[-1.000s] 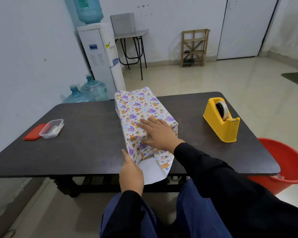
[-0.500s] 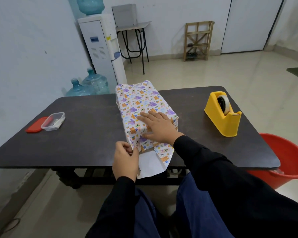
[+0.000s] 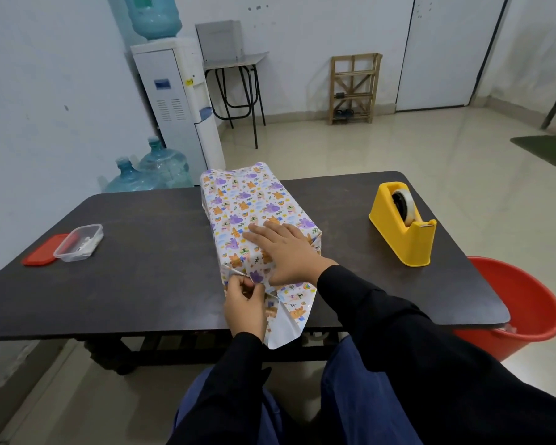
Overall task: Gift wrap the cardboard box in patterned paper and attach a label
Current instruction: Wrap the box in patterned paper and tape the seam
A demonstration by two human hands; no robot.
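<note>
My left hand (image 3: 244, 303) pinched the patterned paper (image 3: 247, 200) at its near flap, centre frame; my right hand (image 3: 286, 252) pressed flat just above; the box stayed hidden.

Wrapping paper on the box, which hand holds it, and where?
The left hand pinches the wrapping paper at its near-left corner flap; the right hand only presses flat on top.

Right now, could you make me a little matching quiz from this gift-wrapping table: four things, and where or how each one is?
1 tape dispenser
2 red lid
3 right hand
4 left hand

a pinches the paper fold
b lies flat on the wrapped box
c beside the clear container
d yellow, at the right of the table

Pairs: 1-d, 2-c, 3-b, 4-a
</note>
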